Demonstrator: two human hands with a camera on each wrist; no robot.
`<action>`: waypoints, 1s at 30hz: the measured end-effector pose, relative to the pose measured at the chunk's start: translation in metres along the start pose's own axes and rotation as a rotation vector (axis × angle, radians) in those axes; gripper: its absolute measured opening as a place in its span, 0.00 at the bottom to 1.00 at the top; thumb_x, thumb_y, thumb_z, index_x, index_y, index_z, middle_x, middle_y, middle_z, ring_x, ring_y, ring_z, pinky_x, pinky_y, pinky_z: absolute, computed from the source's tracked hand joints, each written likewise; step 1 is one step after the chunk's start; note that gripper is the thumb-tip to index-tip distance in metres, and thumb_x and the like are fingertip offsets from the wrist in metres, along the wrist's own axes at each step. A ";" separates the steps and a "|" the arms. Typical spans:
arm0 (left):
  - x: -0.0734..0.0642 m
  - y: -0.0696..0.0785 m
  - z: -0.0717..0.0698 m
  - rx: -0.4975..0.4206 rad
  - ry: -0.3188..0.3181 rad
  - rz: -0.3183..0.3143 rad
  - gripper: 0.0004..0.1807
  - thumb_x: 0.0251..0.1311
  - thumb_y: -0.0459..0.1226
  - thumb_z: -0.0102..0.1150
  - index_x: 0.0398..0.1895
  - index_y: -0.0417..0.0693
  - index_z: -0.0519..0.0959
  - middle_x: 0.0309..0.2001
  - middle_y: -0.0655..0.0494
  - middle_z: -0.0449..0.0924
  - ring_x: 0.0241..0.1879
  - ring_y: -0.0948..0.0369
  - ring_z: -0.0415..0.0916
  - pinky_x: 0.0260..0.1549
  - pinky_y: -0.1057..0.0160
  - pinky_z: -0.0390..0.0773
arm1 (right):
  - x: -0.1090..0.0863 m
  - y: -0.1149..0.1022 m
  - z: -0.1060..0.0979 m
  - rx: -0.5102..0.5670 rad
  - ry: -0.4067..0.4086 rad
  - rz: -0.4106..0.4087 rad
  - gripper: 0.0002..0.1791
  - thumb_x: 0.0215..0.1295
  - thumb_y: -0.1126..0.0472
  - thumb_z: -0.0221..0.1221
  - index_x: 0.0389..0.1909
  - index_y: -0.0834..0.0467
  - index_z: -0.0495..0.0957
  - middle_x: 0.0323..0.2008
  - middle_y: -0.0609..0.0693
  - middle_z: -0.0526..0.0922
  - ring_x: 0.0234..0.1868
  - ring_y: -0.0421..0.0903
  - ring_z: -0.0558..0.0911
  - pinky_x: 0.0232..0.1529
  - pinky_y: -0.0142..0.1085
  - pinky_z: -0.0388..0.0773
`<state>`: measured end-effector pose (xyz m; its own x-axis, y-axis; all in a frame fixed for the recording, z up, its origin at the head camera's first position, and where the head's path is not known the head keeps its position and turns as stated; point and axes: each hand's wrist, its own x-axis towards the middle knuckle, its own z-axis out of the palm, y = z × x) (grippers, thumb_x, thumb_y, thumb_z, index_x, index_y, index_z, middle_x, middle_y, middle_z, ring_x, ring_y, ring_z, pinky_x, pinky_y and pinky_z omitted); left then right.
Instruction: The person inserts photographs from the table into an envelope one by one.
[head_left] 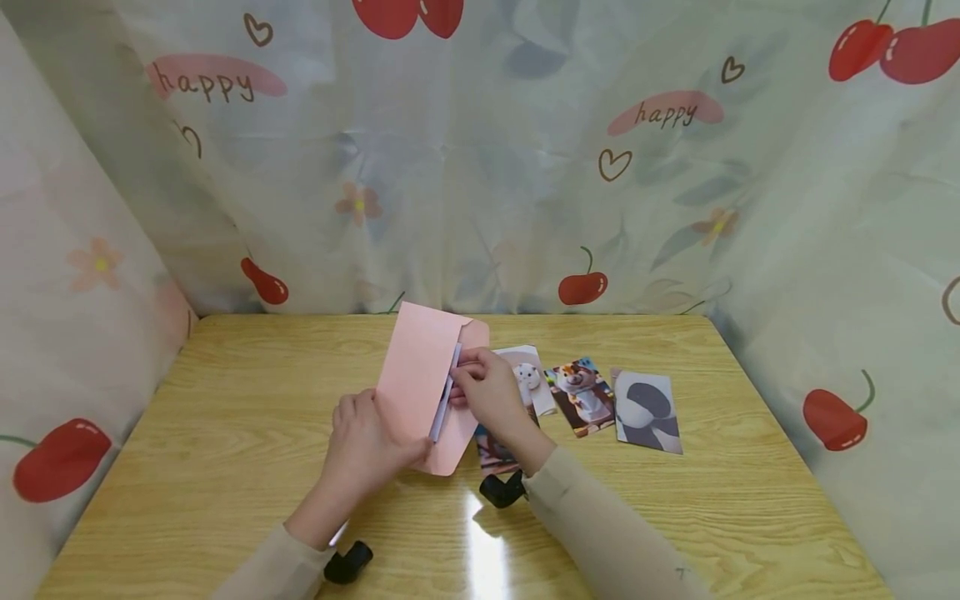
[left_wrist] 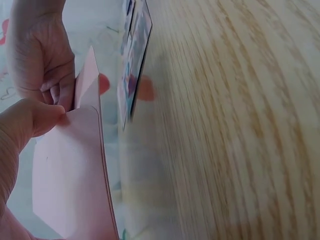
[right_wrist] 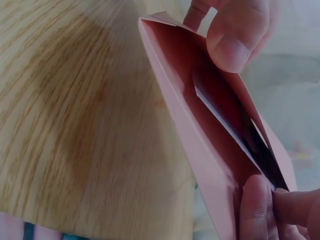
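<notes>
My left hand (head_left: 363, 442) grips a pink envelope (head_left: 416, 358) by its lower left part, thumb laid along the front near the opening. The envelope is tilted above the table, its flap folded back to the right. Inside the open mouth, a photo card (right_wrist: 232, 130) sits partway in, its pale edge showing in the right wrist view. With thumb and fingers, my right hand (head_left: 491, 392) pinches this card at the mouth. In the left wrist view the envelope (left_wrist: 75, 170) hides the card, and the left thumb (left_wrist: 47, 117) presses on its rim.
To the right on the wooden table (head_left: 247, 400) lie a photo of a white toy (head_left: 528, 379), a colourful animal photo (head_left: 581, 400) and a grey-and-white photo (head_left: 648, 412). Another dark photo (head_left: 492, 454) is partly under the right wrist. Patterned curtains (head_left: 450, 167) surround the table.
</notes>
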<state>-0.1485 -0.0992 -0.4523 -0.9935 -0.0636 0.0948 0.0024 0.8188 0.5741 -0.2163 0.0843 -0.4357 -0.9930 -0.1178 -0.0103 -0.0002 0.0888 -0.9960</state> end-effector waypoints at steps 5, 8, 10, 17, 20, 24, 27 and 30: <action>0.001 -0.004 0.001 0.028 0.014 0.005 0.59 0.30 0.62 0.73 0.59 0.28 0.62 0.50 0.36 0.62 0.49 0.45 0.60 0.43 0.48 0.69 | 0.000 0.000 0.000 -0.044 -0.015 0.012 0.12 0.68 0.66 0.58 0.50 0.63 0.73 0.34 0.56 0.84 0.27 0.50 0.84 0.30 0.41 0.82; 0.004 -0.008 0.000 0.063 0.030 0.003 0.58 0.31 0.62 0.73 0.57 0.27 0.64 0.49 0.35 0.64 0.48 0.44 0.61 0.43 0.48 0.69 | -0.003 -0.004 -0.003 -0.074 -0.029 -0.005 0.16 0.67 0.62 0.60 0.53 0.61 0.73 0.36 0.55 0.83 0.31 0.51 0.85 0.31 0.40 0.82; 0.005 -0.010 -0.001 0.087 0.036 -0.007 0.57 0.32 0.62 0.73 0.56 0.26 0.64 0.48 0.35 0.64 0.48 0.44 0.62 0.43 0.48 0.70 | -0.006 -0.009 -0.008 -0.082 -0.035 -0.031 0.19 0.66 0.59 0.61 0.54 0.60 0.73 0.38 0.55 0.82 0.33 0.52 0.85 0.32 0.41 0.82; 0.008 -0.015 -0.007 0.108 0.038 -0.028 0.58 0.34 0.63 0.73 0.56 0.26 0.63 0.48 0.34 0.64 0.48 0.43 0.61 0.43 0.47 0.69 | -0.012 -0.020 -0.038 -0.140 -0.017 -0.093 0.26 0.61 0.45 0.64 0.55 0.54 0.73 0.41 0.52 0.82 0.35 0.51 0.84 0.36 0.45 0.81; 0.008 -0.015 -0.010 0.109 0.034 -0.037 0.58 0.34 0.63 0.73 0.57 0.27 0.63 0.48 0.35 0.63 0.47 0.44 0.61 0.43 0.47 0.68 | -0.010 -0.019 -0.055 -0.158 -0.002 -0.073 0.27 0.59 0.43 0.65 0.54 0.52 0.73 0.43 0.52 0.81 0.38 0.52 0.83 0.39 0.47 0.81; 0.007 -0.016 -0.011 0.110 0.022 -0.051 0.58 0.34 0.63 0.72 0.58 0.27 0.62 0.48 0.35 0.63 0.47 0.44 0.60 0.43 0.47 0.67 | -0.004 -0.008 -0.077 -0.254 0.044 -0.007 0.30 0.57 0.43 0.66 0.56 0.52 0.72 0.45 0.51 0.79 0.41 0.51 0.81 0.40 0.48 0.80; 0.007 -0.016 -0.012 0.116 0.015 -0.054 0.58 0.34 0.63 0.72 0.58 0.27 0.61 0.48 0.35 0.63 0.48 0.44 0.60 0.44 0.47 0.67 | -0.002 0.002 -0.089 -0.355 0.071 0.052 0.35 0.56 0.40 0.66 0.59 0.54 0.70 0.46 0.51 0.79 0.44 0.49 0.79 0.40 0.45 0.79; 0.006 -0.016 -0.012 0.121 0.010 -0.053 0.58 0.35 0.63 0.72 0.58 0.27 0.61 0.49 0.34 0.63 0.48 0.44 0.60 0.44 0.47 0.68 | -0.001 0.010 -0.096 -0.421 0.084 0.100 0.39 0.54 0.39 0.67 0.61 0.58 0.69 0.47 0.53 0.78 0.44 0.50 0.79 0.39 0.43 0.78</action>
<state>-0.1532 -0.1192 -0.4512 -0.9906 -0.1141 0.0754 -0.0647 0.8768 0.4765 -0.2267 0.1800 -0.4371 -0.9967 -0.0086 -0.0802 0.0656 0.4927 -0.8677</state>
